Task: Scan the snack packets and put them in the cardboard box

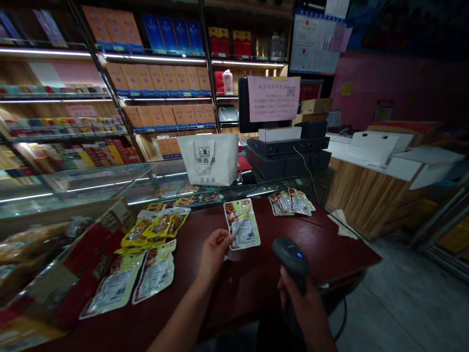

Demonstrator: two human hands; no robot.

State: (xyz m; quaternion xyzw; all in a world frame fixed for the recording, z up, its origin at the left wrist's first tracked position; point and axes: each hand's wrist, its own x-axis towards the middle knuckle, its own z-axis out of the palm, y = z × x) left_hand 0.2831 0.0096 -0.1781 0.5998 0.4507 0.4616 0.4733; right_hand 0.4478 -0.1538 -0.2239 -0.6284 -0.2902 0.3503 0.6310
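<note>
My left hand (217, 248) pinches the lower left edge of a snack pouch (242, 224), which has a pale green border and a printed label facing up. In my right hand (302, 298) is a black barcode scanner (291, 256) with a blue light on top, its head tilted toward the pouch but apart from it. Two similar snack pouches (156, 271) lie flat to the left. Behind them are several yellow snack packets (156, 227). A fanned group of pouches (292, 202) rests at the back right of the dark red table (205, 288).
At the left stands an open carton (73, 274) holding packaged goods. A white paper bag (210, 159) sits on the glass counter (142, 178) beyond the table, beside a monitor with a pink sign (273, 98). The scanner's cable (343, 320) hangs at the right.
</note>
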